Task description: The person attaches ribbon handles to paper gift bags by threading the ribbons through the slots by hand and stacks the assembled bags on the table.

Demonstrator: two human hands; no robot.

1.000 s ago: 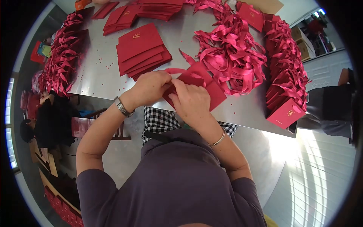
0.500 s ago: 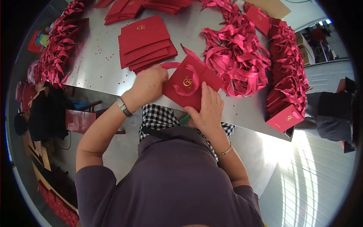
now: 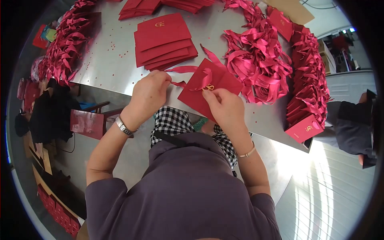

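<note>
A red paper bag (image 3: 198, 98) with a gold logo lies turned at an angle near the table's front edge. My left hand (image 3: 150, 90) pinches the end of a red ribbon (image 3: 182, 69) that runs to the bag from the left. With thumb and fingers pressed together, my right hand (image 3: 226, 106) is over the bag beside the logo, closed on the ribbon loop at the bag's front. Behind my left hand sits a fanned stack of flat red bags (image 3: 164, 40). A heap of loose red ribbons (image 3: 260, 64) lies just right of the bag.
Rows of ribboned red bags stand along the table's (image 3: 108, 80) left side (image 3: 66, 52) and right side (image 3: 308, 76). More flat bags (image 3: 140, 7) lie at the back. A person in dark clothes (image 3: 354, 128) is at the right, beyond the table.
My right hand has moved from lying spread on the bag's right edge to a pinch near the logo. My left hand has shifted slightly, with a ribbon end now showing at its fingertips.
</note>
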